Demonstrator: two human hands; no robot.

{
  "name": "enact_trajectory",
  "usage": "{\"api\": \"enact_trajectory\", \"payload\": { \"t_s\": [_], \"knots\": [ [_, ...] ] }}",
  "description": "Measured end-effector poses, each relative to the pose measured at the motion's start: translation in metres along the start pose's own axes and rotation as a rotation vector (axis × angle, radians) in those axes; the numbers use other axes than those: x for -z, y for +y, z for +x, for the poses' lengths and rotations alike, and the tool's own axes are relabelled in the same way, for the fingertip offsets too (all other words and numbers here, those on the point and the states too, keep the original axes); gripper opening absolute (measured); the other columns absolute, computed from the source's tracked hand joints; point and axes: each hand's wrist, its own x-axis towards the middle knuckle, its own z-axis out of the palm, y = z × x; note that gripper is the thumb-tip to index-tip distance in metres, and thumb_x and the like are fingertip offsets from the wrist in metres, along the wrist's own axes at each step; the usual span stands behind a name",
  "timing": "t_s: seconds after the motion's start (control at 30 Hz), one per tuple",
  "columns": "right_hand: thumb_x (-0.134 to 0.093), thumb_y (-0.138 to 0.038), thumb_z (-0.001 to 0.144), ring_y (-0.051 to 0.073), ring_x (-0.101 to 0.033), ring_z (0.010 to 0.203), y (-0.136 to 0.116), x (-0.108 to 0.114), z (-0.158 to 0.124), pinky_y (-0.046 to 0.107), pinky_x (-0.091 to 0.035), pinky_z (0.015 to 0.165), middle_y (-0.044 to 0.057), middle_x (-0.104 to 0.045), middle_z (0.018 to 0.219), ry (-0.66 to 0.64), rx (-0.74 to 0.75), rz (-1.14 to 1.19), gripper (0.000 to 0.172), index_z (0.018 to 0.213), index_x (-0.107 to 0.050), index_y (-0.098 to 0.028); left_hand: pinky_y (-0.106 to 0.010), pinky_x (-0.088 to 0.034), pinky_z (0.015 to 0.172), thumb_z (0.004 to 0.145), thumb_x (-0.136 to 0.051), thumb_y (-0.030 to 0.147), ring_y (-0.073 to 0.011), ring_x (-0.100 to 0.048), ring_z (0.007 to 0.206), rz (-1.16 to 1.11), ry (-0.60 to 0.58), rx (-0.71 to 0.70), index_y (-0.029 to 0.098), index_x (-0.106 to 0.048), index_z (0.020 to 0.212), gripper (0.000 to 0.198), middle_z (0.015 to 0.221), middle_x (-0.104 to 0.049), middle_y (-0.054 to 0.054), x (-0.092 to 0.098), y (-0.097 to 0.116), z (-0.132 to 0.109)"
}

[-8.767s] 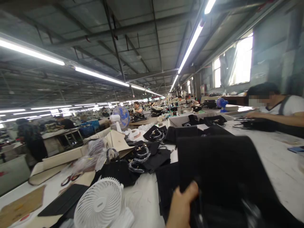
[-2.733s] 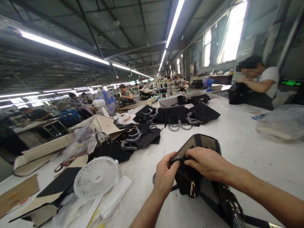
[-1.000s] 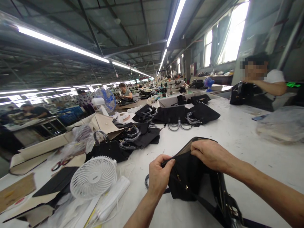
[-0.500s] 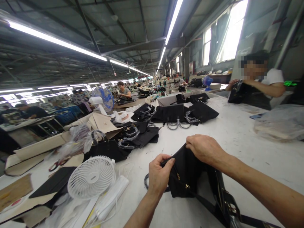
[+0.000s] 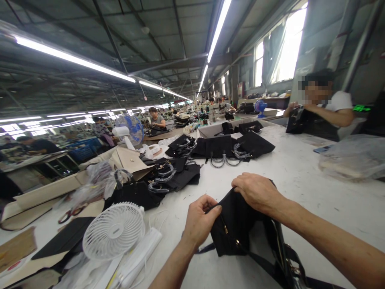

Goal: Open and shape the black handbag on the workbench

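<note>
A black handbag (image 5: pixel 230 230) with gold-coloured metal fittings stands tilted on the white table in front of me. My left hand (image 5: pixel 200 220) pinches its upper left edge between thumb and fingers. Further along the same edge, my right hand (image 5: pixel 255 192) grips the fabric with its fingers bent over it. The bag's strap and more metal hardware trail toward the lower right. Part of a wrapped handle shows beneath my left wrist. The far side of the bag is hidden behind my right hand and forearm.
Several black bags (image 5: pixel 219 146) with plastic-wrapped handles lie across the table. A white fan (image 5: pixel 114 230) stands at left, near red-handled scissors (image 5: pixel 72 212) and beige pieces (image 5: pixel 132 160). A co-worker (image 5: pixel 319 104) at right holds a black bag. Clear plastic (image 5: pixel 355 156) lies on the right.
Both hands keep hold of the bag's edge, and the right has shifted slightly left along with it. The whole view has turned a little.
</note>
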Motion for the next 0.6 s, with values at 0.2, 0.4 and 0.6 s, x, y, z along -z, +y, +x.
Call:
{"api": "enact_trajectory", "payload": {
  "t_s": [0.2,0.4,0.6],
  "knots": [
    [-0.047,-0.021,0.089,0.021,-0.058,0.082,-0.005,-0.001,-0.002,0.031,-0.034,0.069,0.005,-0.066,0.083,0.032,0.007,-0.048,0.019,0.081,-0.064,-0.021,-0.023,-0.028,0.051,0.071,-0.063,0.034,-0.0136,-0.052,0.056,0.433,-0.242,-0.244,0.021,-0.071,0.070,0.016,0.060,-0.065,-0.001,-0.005,0.031,0.044],
    [-0.051,-0.022,0.085,0.021,-0.058,0.078,0.013,0.006,-0.015,0.030,-0.034,0.068,0.005,-0.064,0.085,0.018,-0.122,-0.011,0.015,0.096,-0.061,-0.022,-0.024,-0.022,0.049,0.071,-0.060,0.025,-0.0112,-0.043,0.047,0.552,-0.270,-0.336,0.020,-0.068,0.056,0.018,0.046,-0.055,0.002,-0.008,0.044,0.051],
    [-0.049,-0.025,0.087,0.018,-0.057,0.083,0.029,0.013,-0.023,0.028,-0.036,0.075,0.004,-0.061,0.082,-0.001,-0.127,0.107,0.017,0.080,-0.064,-0.022,-0.022,-0.025,0.048,0.072,-0.056,0.027,-0.0119,-0.045,0.053,0.464,-0.293,-0.196,0.018,-0.066,0.060,0.018,0.052,-0.054,0.002,0.004,0.033,0.036]
  ]
}}
